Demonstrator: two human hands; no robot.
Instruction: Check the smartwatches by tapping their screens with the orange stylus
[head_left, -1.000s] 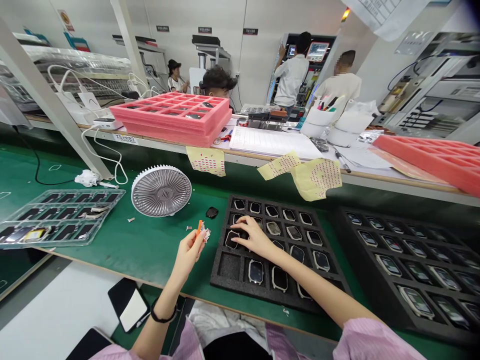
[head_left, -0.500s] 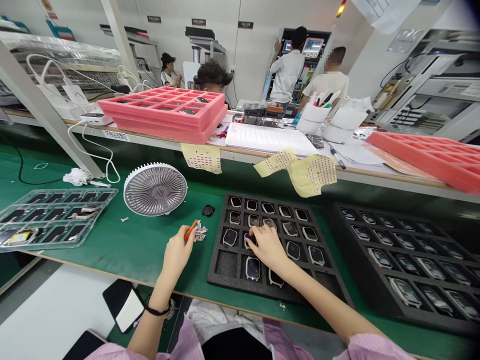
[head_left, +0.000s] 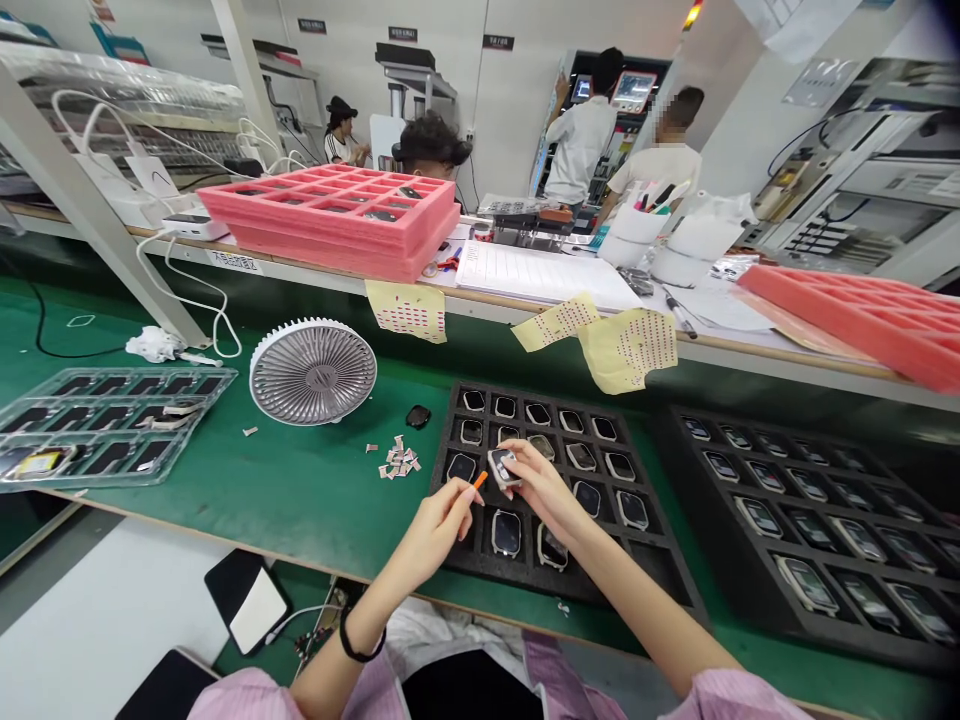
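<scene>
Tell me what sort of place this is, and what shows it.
Probably an electronics factory or workshop: watches sit in a black tray on the green bench, and beyond, a person stands by a screen.

The setting is an electronics workshop, identified by a green workbench (head_left: 285, 500), compartmented black foam trays (head_left: 660, 570) of watches (head_left: 506, 533), stacked pink foam trays (head_left: 322, 237), equipment with screens (head_left: 634, 92) and workers (head_left: 579, 150) beyond the shelf (head_left: 480, 302).
</scene>
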